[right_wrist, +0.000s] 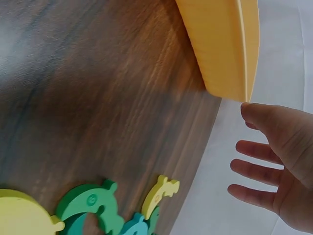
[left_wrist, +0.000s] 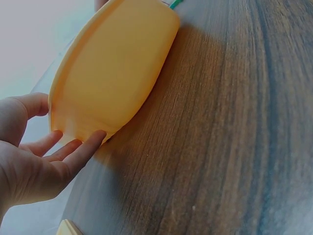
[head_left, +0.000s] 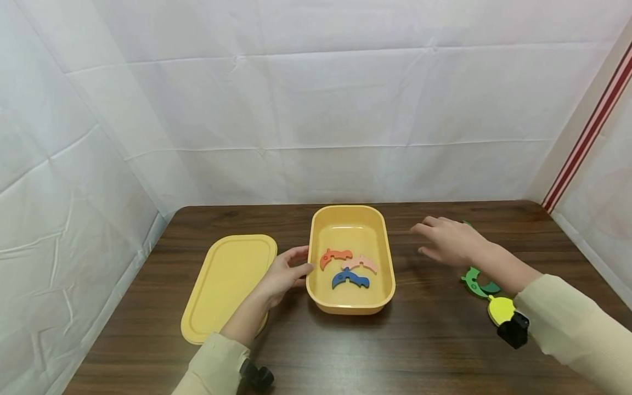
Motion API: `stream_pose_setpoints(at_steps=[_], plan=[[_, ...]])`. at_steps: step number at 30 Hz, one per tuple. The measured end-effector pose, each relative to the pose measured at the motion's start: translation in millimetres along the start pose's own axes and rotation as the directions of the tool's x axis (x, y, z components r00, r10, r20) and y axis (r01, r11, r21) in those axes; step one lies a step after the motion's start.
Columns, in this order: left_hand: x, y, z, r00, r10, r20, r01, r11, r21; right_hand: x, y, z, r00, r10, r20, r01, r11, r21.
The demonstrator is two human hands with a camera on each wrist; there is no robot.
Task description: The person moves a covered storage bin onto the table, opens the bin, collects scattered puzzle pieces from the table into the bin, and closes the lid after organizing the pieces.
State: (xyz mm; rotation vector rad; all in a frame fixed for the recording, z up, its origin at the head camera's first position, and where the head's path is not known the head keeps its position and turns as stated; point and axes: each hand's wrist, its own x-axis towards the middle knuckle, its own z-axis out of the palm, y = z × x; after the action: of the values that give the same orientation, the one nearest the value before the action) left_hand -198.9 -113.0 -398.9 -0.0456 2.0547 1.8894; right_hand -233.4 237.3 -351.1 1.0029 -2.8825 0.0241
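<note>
A yellow plastic box (head_left: 351,304) stands on the table. Inside it lie an orange animal-shaped piece (head_left: 336,256), a pink one (head_left: 360,264) and a blue one (head_left: 350,278). My left hand (head_left: 285,272) holds the box's left side, thumb at the rim and fingers against the outer wall. Right of the box, my right hand (head_left: 450,240) hovers above the table with fingers extended, nothing in it. Under and beside that forearm lie a green piece (right_wrist: 88,199), a round yellow piece (right_wrist: 22,213), a small yellow piece (right_wrist: 159,196) and a blue piece (right_wrist: 136,226), partly hidden in the head view.
A flat yellow lid (head_left: 229,285) lies on the table left of the box. The dark wood table (head_left: 395,356) ends at a white cloth wall (head_left: 321,109) at the back. Black wrist cameras (head_left: 513,330) sit at both sleeves.
</note>
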Motion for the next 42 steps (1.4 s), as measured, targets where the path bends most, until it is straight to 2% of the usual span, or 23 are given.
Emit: stream_pose_setpoints(at_steps=[6, 11, 15, 24, 31, 36, 42], plan=[[-10.4, 9.8, 3.1, 1.000, -0.002, -0.005, 0.002, 1.000, 0.013, -17, 6, 8, 1.000, 0.005, -0.006, -0.005, 1.000, -0.006], [-11.1, 9.9, 2.9, 1.000, 0.005, -0.005, -0.005, 1.000, 0.014, -31, 7, 12, 0.999, 0.042, 0.027, -0.042, 0.999, 0.021], [-10.4, 9.4, 2.4, 1.000, 0.005, -0.007, -0.004, 1.000, 0.012, -41, 9, 15, 0.998, 0.053, 0.018, -0.053, 0.998, 0.014], [10.2, -13.4, -2.9, 1.000, 0.008, -0.025, -0.008, 1.000, -0.002, -65, 10, 23, 0.996, 0.090, -0.005, -0.090, 0.995, 0.038], [11.7, -14.6, -2.4, 0.999, 0.000, -0.042, 0.000, 1.000, 0.008, -84, 13, 28, 0.995, 0.097, 0.004, -0.097, 0.994, 0.051], [12.1, -15.3, -2.7, 0.999, 0.001, -0.035, -0.001, 1.000, 0.008, -98, 16, 34, 0.996, 0.090, -0.027, -0.088, 0.994, 0.057], [10.8, -13.9, -3.2, 1.000, 0.015, -0.023, -0.015, 1.000, -0.001, -117, 18, 39, 0.993, 0.116, -0.037, -0.113, 0.991, 0.066]])
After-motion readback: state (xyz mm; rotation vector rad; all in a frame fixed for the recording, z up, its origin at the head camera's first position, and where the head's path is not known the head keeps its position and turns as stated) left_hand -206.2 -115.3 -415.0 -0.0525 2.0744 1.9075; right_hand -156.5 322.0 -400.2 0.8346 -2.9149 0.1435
